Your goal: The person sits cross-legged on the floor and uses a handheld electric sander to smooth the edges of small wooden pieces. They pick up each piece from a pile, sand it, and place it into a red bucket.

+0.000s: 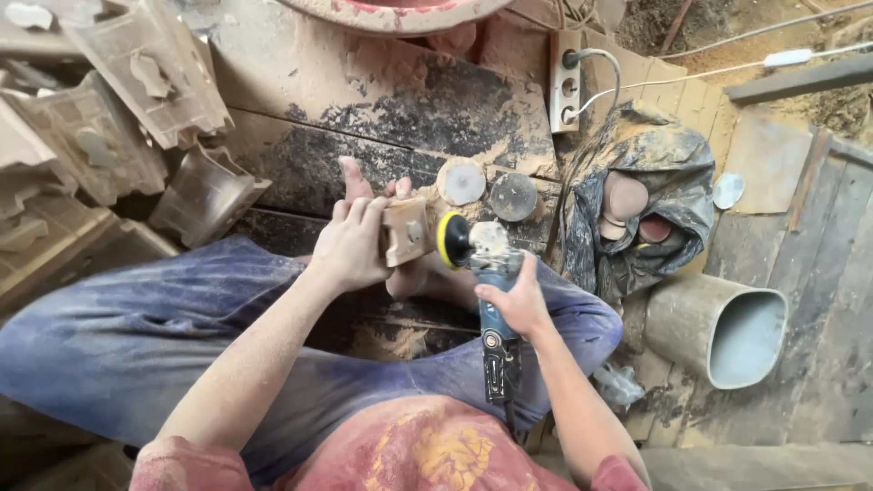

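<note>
While the person sits cross-legged on the floor, the left hand (350, 245) wraps its fingers around a small carved wooden block (406, 231), held just left of the angle grinder (486, 273), which the right hand (518, 305) clasps by the body. The block looks light, stiff and dusty-slick, best held by its flat sides. Two sanding discs (461, 182) lie just beyond the grinder.
</note>
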